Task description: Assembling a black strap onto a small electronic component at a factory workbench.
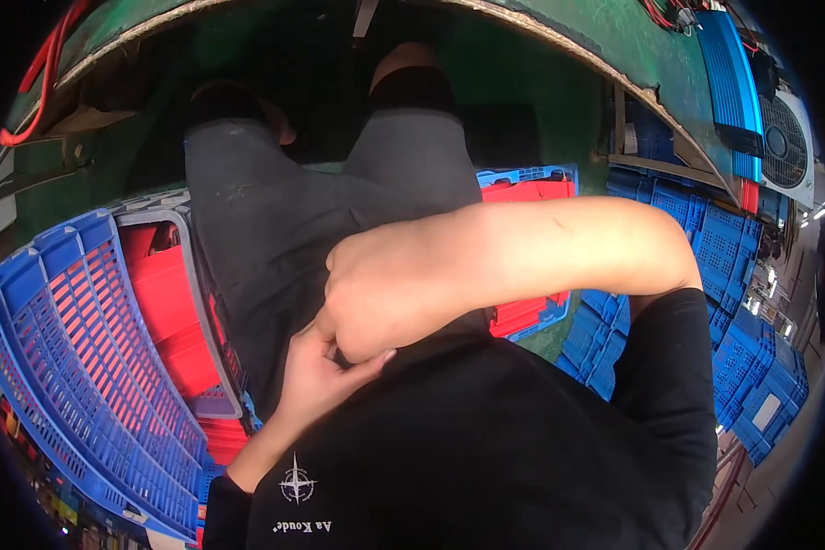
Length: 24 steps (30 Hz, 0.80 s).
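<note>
The right hand [385, 293] curls into a loose fist against the black cotton shirt [486, 440]. Beneath it, the left hand [316, 376] meets it, fingers bunched; whether they pinch anything cannot be told. Two blue lattice plastic crates [64, 367] flank the lap.

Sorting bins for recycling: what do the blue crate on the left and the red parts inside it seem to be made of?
Blue crate: looks like moulded plastic, going by its even lattice walls and dull sheen. Red parts: likely plastic too, with smooth flat faces of uniform colour, but the view leaves it open.
</note>
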Available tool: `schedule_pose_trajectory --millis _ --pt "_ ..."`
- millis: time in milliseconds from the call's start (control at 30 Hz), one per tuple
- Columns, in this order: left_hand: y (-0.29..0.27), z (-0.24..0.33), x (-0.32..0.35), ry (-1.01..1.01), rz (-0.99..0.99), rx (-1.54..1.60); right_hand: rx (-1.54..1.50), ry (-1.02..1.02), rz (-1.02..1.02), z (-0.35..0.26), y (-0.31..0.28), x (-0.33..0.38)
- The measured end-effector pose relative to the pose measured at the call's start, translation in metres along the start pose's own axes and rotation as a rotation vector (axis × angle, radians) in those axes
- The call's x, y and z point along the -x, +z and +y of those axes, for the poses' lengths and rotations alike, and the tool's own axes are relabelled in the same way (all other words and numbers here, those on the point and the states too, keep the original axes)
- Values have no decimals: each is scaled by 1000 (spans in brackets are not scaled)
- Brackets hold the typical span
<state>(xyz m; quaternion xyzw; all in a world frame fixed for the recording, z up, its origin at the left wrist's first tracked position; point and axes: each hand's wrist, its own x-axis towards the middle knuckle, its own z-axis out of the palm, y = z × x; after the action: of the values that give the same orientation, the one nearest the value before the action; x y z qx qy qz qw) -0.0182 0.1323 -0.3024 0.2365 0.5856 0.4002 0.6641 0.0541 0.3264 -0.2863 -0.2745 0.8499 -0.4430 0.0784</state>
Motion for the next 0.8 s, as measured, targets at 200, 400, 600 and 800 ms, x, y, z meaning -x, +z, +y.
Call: schedule_pose_trajectory --millis 200,400,600,800 --pt "0 -8 0 71 61 -171 52 133 -226 -10 -6 -13" --pt "3 -11 9 102 83 -257 53 -96 205 -6 -17 -27" --pt "6 4 6 -129 60 -25 37 -128 797 -23 -61 -71" --pt "6 -26 17 -126 100 -230 59 -333 1087 -47 -67 -108"
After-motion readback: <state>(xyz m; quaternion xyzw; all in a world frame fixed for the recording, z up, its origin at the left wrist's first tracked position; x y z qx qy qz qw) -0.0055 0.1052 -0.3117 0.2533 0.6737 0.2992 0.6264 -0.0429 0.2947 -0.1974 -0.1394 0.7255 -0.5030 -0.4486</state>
